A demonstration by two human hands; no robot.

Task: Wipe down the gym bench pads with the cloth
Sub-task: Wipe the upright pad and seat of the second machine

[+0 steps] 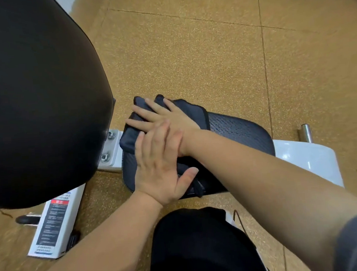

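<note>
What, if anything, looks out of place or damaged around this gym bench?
Nothing serious. The dark folded cloth, under the flat right hand and left hand, spills past the edge of the small black textured seat pad. A thin dark crack-like line marks the tan speckled floor near the large black back pad.

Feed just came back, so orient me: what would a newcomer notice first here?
Both hands press flat at centre: the right hand on the dark cloth, the left hand laid across its wrist, over the seat pad. A big black back pad fills the upper left.
</note>
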